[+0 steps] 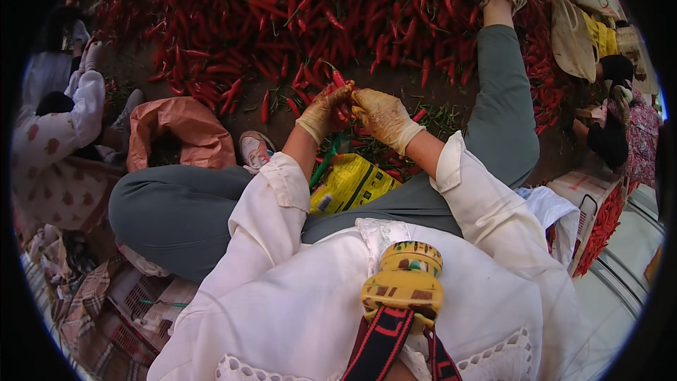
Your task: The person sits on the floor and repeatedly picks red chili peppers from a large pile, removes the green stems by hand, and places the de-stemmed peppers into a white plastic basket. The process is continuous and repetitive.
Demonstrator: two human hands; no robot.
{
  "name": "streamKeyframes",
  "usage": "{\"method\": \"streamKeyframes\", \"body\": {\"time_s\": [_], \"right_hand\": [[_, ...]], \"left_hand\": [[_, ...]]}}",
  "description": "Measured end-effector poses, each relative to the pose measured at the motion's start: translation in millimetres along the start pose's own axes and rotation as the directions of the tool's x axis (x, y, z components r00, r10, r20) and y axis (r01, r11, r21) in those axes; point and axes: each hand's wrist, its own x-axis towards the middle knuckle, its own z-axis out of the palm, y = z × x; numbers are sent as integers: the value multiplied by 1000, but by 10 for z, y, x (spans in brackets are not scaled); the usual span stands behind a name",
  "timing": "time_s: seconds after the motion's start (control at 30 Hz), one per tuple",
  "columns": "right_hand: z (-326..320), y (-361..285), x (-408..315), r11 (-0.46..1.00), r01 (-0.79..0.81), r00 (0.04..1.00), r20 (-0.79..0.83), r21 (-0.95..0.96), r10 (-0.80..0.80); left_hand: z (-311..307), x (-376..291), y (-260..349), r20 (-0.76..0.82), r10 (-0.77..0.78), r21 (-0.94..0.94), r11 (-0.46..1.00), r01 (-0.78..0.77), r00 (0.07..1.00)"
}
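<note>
Both my hands wear stained, pale yellowish gloves and meet in front of my lap. My left hand (323, 110) is closed around red chili peppers; one chili pepper (338, 78) sticks up from its fingers with its green stem away from me. Close against it, my right hand (385, 117) has its fingers curled at the peppers, and what lies inside them is hidden. Below the hands, a yellow printed bag (351, 182) lies between my legs, next to loose chilies and green stems (439, 120).
A large heap of red chilies (317, 21) spreads ahead. An open orange-pink sack (209, 140) stands at left. People sit at left (58, 143) and right (637, 127). A crate of chilies (603, 233) is at right; plastic crates (137, 296) lie behind left.
</note>
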Motion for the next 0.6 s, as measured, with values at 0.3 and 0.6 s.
{"method": "streamKeyframes", "body": {"time_s": [0.3, 0.6], "right_hand": [[-380, 249, 311, 591, -399, 905, 196, 701, 378], [-210, 397, 296, 865, -250, 844, -340, 436, 415]], "left_hand": [[436, -303, 32, -39, 162, 723, 686, -85, 986], [323, -227, -53, -143, -113, 375, 913, 159, 983]]}}
